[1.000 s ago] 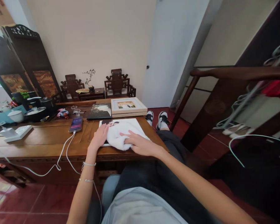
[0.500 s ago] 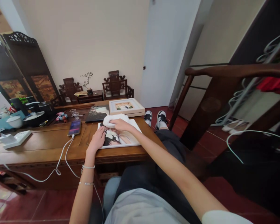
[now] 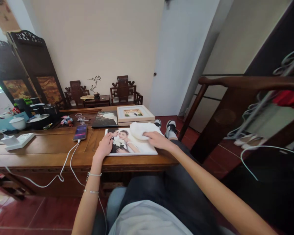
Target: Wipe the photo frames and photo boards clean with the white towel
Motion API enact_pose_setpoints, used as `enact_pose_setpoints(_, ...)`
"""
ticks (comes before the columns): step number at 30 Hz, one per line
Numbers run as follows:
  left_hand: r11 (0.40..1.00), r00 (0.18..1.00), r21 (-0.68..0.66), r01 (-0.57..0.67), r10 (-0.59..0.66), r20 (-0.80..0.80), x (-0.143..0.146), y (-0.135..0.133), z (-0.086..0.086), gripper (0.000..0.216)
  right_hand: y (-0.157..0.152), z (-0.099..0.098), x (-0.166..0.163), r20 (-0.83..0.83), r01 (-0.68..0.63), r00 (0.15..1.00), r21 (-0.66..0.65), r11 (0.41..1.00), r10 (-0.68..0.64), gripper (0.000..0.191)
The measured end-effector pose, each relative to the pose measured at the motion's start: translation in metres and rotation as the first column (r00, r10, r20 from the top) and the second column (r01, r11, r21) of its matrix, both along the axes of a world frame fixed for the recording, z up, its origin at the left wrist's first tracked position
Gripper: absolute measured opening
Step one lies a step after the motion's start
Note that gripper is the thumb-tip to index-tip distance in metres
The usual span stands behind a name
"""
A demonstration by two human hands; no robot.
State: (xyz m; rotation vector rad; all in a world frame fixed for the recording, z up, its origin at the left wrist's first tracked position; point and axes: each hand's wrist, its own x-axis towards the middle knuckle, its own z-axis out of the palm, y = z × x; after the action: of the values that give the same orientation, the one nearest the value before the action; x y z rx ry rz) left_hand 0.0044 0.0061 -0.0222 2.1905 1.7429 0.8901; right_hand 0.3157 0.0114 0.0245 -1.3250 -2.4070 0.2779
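The right hand (image 3: 156, 139) presses a white cloth (image 3: 142, 130) onto the far right corner of a photo print (image 3: 129, 143) lying flat on the worktop (image 3: 44, 150), its grip flat on the soft, light wad. The left hand (image 3: 105, 147) rests open on the print's left edge, pinning what looks a stiff, glossy, slippery panel, best held by its edges.

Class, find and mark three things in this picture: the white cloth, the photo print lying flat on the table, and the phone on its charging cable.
white cloth (image 3: 141, 130), head view, on its bunched middle.
photo print (image 3: 127, 146), head view, on its printed face.
phone (image 3: 80, 132), head view, on its lit screen.
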Motion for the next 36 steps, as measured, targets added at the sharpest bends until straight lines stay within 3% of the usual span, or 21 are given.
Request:
enact_pose_setpoints(5, 1.000, 1.000, 0.001, 0.001, -0.001, 0.003, 0.001, -0.003, 0.002, 0.044, -0.082, -0.009, 0.020, 0.028, -0.207, 0.978, -0.028, 0.978, 0.208, 0.060)
enact_pose_setpoints(8, 1.000, 1.000, -0.012, 0.002, -0.002, 0.003, 0.001, -0.003, 0.003, 0.044, -0.104, -0.004, 0.020, 0.017, -0.310, 0.950, -0.077, 0.948, 0.312, 0.058)
enact_pose_setpoints(10, 1.000, 1.000, -0.019, 0.001, -0.001, -0.001, 0.000, -0.003, 0.004, 0.045, -0.094, 0.001, 0.016, 0.013, -0.315, 0.948, -0.084, 0.945, 0.317, 0.058)
enact_pose_setpoints(13, 1.000, 1.000, -0.025, 0.011, -0.011, -0.012, 0.000, -0.003, 0.005, 0.046, -0.051, 0.005, 0.004, 0.018, -0.258, 0.966, -0.044, 0.965, 0.259, 0.060)
enact_pose_setpoints(16, 0.999, 0.999, -0.036, 0.022, -0.023, -0.028, 0.000, -0.003, 0.007, 0.046, -0.004, 0.006, -0.014, 0.039, -0.161, 0.986, 0.026, 0.987, 0.159, 0.064)
enact_pose_setpoints(19, 0.999, 0.999, -0.044, 0.018, -0.019, -0.032, 0.001, -0.004, 0.009, 0.047, 0.020, 0.005, -0.030, 0.035, -0.040, 0.999, 0.076, 0.996, 0.038, 0.067)
enact_pose_setpoints(23, 0.999, 1.000, -0.044, 0.007, -0.007, -0.004, 0.001, -0.003, 0.009, 0.047, -0.001, 0.000, -0.032, 0.062, -0.042, 0.997, 0.028, 0.999, 0.040, 0.067)
enact_pose_setpoints(30, 0.999, 1.000, -0.041, 0.004, -0.004, -0.005, 0.001, -0.004, 0.008, 0.046, -0.107, 0.002, 0.005, 0.102, -0.299, 0.945, -0.110, 0.948, 0.310, 0.061)
enact_pose_setpoints(33, 0.999, 1.000, -0.043, 0.017, -0.018, -0.023, 0.001, -0.007, 0.010, 0.047, -0.105, 0.009, 0.009, 0.106, -0.339, 0.929, -0.140, 0.930, 0.354, 0.059)
enact_pose_setpoints(36, 0.999, 0.999, -0.031, 0.027, -0.028, -0.036, 0.001, -0.008, 0.010, 0.046, -0.063, 0.013, 0.000, 0.071, -0.315, 0.943, -0.110, 0.943, 0.324, 0.060)
